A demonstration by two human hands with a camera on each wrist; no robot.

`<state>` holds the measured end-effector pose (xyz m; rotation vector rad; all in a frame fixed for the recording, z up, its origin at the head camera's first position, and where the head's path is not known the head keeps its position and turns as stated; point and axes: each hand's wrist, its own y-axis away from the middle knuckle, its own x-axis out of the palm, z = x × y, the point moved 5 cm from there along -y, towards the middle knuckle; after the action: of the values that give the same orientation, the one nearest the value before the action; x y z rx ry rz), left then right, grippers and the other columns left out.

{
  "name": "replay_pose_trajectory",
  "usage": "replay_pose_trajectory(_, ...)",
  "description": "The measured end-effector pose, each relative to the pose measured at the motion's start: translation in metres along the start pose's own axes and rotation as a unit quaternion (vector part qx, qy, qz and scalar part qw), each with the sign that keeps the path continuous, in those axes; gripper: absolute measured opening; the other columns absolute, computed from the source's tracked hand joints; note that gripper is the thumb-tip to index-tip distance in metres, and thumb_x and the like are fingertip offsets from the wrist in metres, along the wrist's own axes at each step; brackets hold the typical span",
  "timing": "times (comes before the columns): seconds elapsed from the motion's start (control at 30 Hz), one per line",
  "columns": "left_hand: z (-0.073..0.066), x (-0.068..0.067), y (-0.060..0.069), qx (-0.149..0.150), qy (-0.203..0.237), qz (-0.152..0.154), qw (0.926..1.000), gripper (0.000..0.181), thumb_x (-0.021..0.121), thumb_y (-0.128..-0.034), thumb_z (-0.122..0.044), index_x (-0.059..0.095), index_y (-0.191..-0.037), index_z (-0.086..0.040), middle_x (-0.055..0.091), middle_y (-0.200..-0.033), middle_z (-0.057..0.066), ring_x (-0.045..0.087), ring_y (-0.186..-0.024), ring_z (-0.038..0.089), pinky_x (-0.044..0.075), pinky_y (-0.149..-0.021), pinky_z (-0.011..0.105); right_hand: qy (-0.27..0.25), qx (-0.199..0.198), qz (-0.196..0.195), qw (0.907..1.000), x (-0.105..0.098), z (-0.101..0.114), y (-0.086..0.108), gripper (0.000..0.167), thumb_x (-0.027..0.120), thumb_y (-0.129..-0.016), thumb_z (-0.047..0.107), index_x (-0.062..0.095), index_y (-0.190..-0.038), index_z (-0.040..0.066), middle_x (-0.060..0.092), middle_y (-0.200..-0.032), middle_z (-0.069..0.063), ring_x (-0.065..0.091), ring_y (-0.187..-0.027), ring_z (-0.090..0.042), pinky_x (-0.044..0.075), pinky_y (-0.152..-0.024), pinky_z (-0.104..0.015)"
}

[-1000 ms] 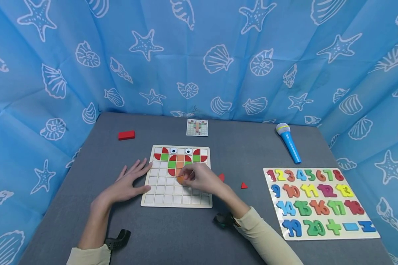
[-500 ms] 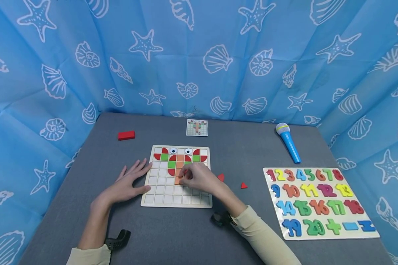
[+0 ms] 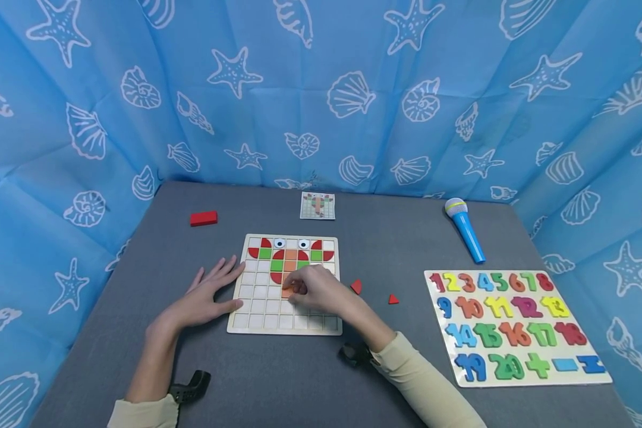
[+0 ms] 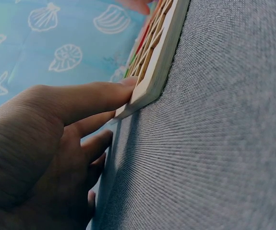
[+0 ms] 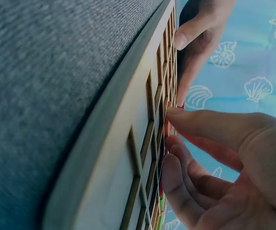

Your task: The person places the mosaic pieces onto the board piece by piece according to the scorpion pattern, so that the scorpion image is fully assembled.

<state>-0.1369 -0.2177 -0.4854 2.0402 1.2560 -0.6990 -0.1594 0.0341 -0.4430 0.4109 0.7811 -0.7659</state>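
Note:
A pale wooden grid board (image 3: pixel 255 321) lies flat on the table, its upper cells filled with red, green and orange pieces and two eye pieces. My left hand (image 3: pixel 205 297) rests at the board's left side, fingers spread; in the left wrist view its thumb (image 4: pixel 104 96) touches the rim. Over the board's middle, my right hand (image 3: pixel 323 290) holds an orange square tile (image 3: pixel 286 293) between thumb and curled fingers, in a cell at the bottom of the orange column. The right wrist view shows that thumb (image 5: pixel 200 122) against the orange tile (image 5: pixel 168 115). The hand hides several cells.
Right of the board lie a red quarter-round piece (image 3: pixel 356 286) and a small red triangle (image 3: pixel 393 299). A pattern card (image 3: pixel 318 206) and a red block (image 3: pixel 204 219) lie behind. At the right are a toy microphone (image 3: pixel 465 230) and a number puzzle (image 3: pixel 519 383).
The orange tile has gone from tilted in my right fingers to flat in its cell. My right hand has shifted very slightly left; the left hand stays where it was.

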Motion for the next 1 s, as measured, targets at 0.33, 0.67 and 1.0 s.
replay_pose_trajectory(0.33, 0.000, -0.001, 0.000, 0.006, 0.001, -0.002, 1.0000, 0.090, 0.075, -0.0996, -0.046, 0.031, -0.172, -0.015, 0.017, -0.182, 0.023, 0.003, -0.170, 0.052, -0.010, -0.130, 0.078, -0.009, -0.021, 0.005, 0.9997, -0.003, -0.001, 0.006, 0.016, 0.080, -0.096, 0.006, 0.083, -0.112, 0.007, 0.079, -0.093, -0.004, 0.064, -0.077, -0.007, 0.053, -0.072, -0.020)
replay_pose_trajectory(0.67, 0.000, 0.000, 0.002, 0.010, 0.007, -0.003, 0.9999, 0.089, 0.074, -0.1004, -0.045, 0.031, -0.172, -0.014, 0.017, -0.182, 0.023, 0.003, -0.170, 0.052, -0.010, -0.130, 0.078, -0.033, 0.029, -0.032, 0.9985, -0.040, -0.037, 0.043, 0.014, 0.080, -0.096, 0.007, 0.082, -0.110, 0.004, 0.076, -0.089, -0.003, 0.060, -0.076, -0.004, 0.053, -0.069, -0.018)
replay_pose_trajectory(1.0, -0.002, -0.001, 0.002, 0.008, 0.006, -0.001, 1.0000, 0.090, 0.074, -0.0998, -0.045, 0.031, -0.172, -0.014, 0.017, -0.182, 0.023, 0.003, -0.170, 0.052, -0.010, -0.130, 0.078, 0.045, 0.073, -0.019, 0.9961, -0.067, -0.076, 0.072, 0.025, 0.082, -0.094, 0.005, 0.080, -0.118, 0.004, 0.077, -0.111, -0.009, 0.064, -0.098, -0.021, 0.056, -0.087, -0.036)
